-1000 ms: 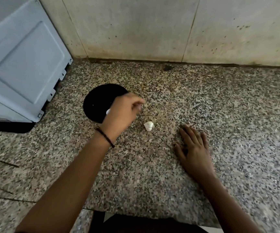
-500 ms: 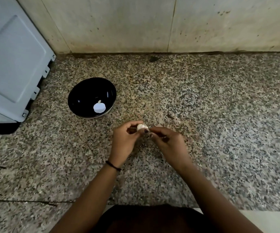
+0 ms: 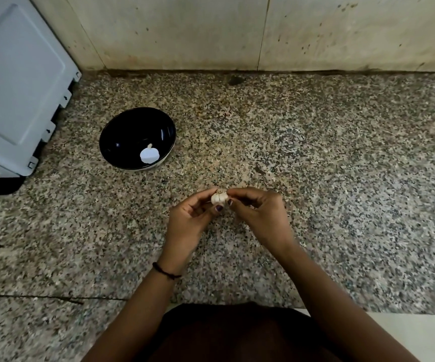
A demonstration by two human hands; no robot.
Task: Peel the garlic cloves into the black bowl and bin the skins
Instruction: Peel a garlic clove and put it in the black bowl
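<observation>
Garlic (image 3: 219, 198) is held over the desk (image 3: 315, 178), to the right of the black bowl (image 3: 122, 142) and nearer the person. It is pinched from both sides, the left hand (image 3: 187, 220) and right hand (image 3: 258, 215) each grasping it with curled fingers (image 3: 240, 194). Its brown root end points away from the person, axis roughly front-to-back; a second garlic (image 3: 149, 154) lies inside the bowl, stem tip pointing away too.

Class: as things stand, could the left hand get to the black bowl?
Probably yes. The black bowl sits just beyond the left hand, with bare counter between them, though both it and the right hand are pinching the garlic.
</observation>
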